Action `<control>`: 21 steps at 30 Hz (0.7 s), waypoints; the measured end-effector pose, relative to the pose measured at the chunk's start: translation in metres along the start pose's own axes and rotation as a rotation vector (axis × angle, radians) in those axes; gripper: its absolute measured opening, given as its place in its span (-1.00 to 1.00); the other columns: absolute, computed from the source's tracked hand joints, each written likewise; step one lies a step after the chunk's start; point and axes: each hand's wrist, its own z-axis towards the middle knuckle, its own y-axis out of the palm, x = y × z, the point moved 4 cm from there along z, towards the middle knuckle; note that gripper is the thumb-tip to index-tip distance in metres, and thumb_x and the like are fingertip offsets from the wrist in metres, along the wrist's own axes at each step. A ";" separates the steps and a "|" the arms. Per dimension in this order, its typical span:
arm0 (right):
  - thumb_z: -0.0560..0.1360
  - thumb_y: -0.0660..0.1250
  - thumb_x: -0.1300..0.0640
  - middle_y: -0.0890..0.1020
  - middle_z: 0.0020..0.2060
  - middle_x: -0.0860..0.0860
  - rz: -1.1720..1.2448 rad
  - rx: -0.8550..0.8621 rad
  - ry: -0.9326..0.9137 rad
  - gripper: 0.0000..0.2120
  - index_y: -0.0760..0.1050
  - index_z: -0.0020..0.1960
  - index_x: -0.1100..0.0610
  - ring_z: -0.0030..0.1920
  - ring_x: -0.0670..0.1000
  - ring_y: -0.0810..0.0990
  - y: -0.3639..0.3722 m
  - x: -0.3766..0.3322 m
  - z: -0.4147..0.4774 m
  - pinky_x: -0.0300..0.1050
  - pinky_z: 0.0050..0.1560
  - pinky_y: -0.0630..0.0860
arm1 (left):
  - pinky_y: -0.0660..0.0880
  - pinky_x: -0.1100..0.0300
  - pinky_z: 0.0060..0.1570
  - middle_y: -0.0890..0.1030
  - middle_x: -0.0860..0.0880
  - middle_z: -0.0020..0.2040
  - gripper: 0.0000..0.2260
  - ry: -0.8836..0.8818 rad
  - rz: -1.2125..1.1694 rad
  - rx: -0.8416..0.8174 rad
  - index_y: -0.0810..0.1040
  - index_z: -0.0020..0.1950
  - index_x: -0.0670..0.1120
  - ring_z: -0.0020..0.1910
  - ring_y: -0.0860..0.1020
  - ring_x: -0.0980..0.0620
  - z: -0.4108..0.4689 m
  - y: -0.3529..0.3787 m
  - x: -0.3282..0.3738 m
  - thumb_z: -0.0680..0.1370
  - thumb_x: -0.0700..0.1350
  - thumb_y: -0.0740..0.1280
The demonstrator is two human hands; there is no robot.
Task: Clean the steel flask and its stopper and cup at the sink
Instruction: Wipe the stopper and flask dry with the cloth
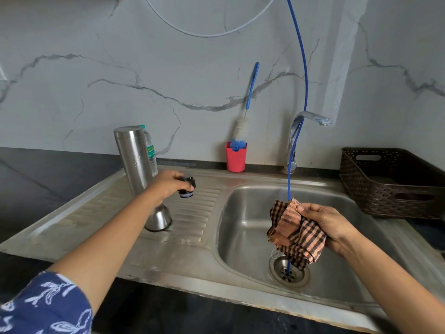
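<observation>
The steel flask [133, 157] stands upright on the sink's drainboard [192, 213], at its back left. My left hand [166, 183] grips the black stopper [187, 187] just right of the flask, a little above the ribs. The steel cup [159, 219] sits upside down on the drainboard below my left forearm. Over the basin [243, 227], my right hand [322, 225] holds a crumpled checked cloth [297, 237], brown and peach.
A thin blue hose [304, 75] hangs from above into the drain [289, 271]. The tap [310, 119] stands behind the basin. A red holder [236, 156] with a bottle brush [240, 127] sits at the wall. A plastic bottle [150, 150] stands behind the flask. A dark basket [390, 182] is at the right.
</observation>
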 end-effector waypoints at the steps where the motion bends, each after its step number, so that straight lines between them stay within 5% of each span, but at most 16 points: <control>1: 0.50 0.28 0.34 0.67 -0.26 0.19 -0.004 0.000 0.001 -0.87 0.56 0.01 0.34 -0.34 0.05 0.67 0.000 0.000 0.000 -0.11 -0.26 0.65 | 0.43 0.14 0.10 0.65 -0.09 0.04 -0.59 -0.006 0.064 -0.003 0.61 0.13 -0.13 0.03 0.58 -0.04 0.003 0.001 -0.005 0.31 -0.15 0.57; 7: 0.51 0.28 0.34 0.67 -0.28 0.19 -0.024 -0.002 0.013 -0.87 0.56 0.01 0.34 -0.36 0.05 0.66 0.000 0.001 -0.001 -0.11 -0.29 0.64 | 0.52 0.04 0.15 0.66 -0.07 -0.03 -0.71 0.001 0.292 -0.015 0.59 -0.10 -0.02 -0.01 0.61 -0.06 0.010 0.005 -0.020 0.25 -0.14 0.58; 16: 0.50 0.29 0.35 0.68 -0.28 0.18 -0.031 0.005 0.008 -0.87 0.56 0.01 0.34 -0.36 0.05 0.67 0.001 0.000 -0.003 -0.12 -0.32 0.64 | 0.53 0.04 0.12 0.66 -0.03 -0.01 -0.65 0.010 0.514 -0.085 0.59 -0.04 -0.02 -0.01 0.60 -0.05 0.011 0.011 -0.021 0.24 -0.07 0.58; 21: 0.49 0.30 0.34 0.68 -0.26 0.19 -0.040 0.002 0.011 -0.86 0.57 0.02 0.34 -0.34 0.06 0.67 0.000 0.002 -0.002 -0.10 -0.28 0.65 | 0.45 0.05 0.24 0.60 -0.05 0.20 -0.41 0.006 0.500 -0.133 0.54 0.22 -0.05 0.15 0.55 -0.05 0.011 0.008 -0.021 0.24 0.00 0.62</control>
